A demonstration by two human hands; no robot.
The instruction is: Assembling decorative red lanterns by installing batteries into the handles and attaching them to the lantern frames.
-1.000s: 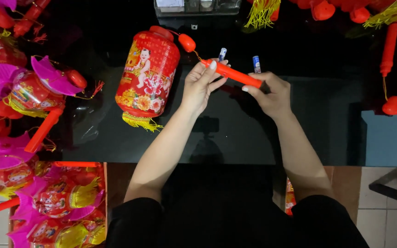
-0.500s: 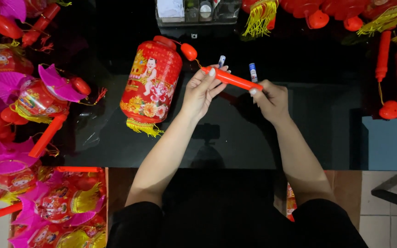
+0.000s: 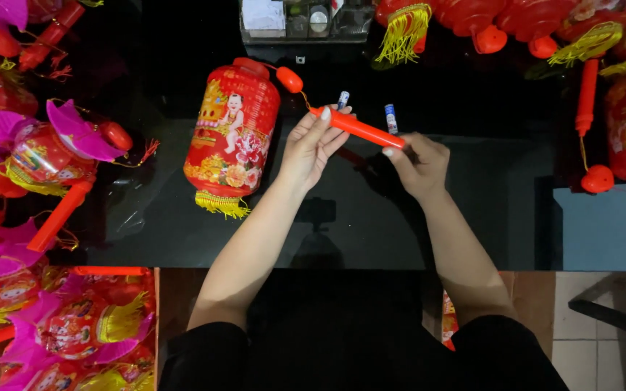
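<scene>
Both hands are engaged on one item: a slim orange-red plastic handle stick (image 3: 358, 127), held level above the black glossy counter (image 3: 472, 217). The left hand (image 3: 311, 148) pinches the stick's left end between thumb and fingertips; the right hand (image 3: 418, 163) is closed around its right end.

Change noted: across the last second the stick has stayed between the same two hands, but the pair has drifted slightly up and away from the body, and the left fingers have shifted from lying over the stick to a lighter fingertip pinch near its tip. The grip is unbroken; neither hand has let go.

From the stick's left end a thin cord runs to a small orange-red oval bulb piece (image 3: 289, 79), which joins the cylindrical red paper lantern with printed child figure and yellow fringe (image 3: 232, 130). The lantern lies on its side on the counter, just left of the left hand, position unchanged.

Two small blue-and-white cylindrical batteries (image 3: 390, 118) stand just behind the stick, untouched. More red and magenta lanterns (image 3: 45, 156) crowd the left edge and far right.
</scene>
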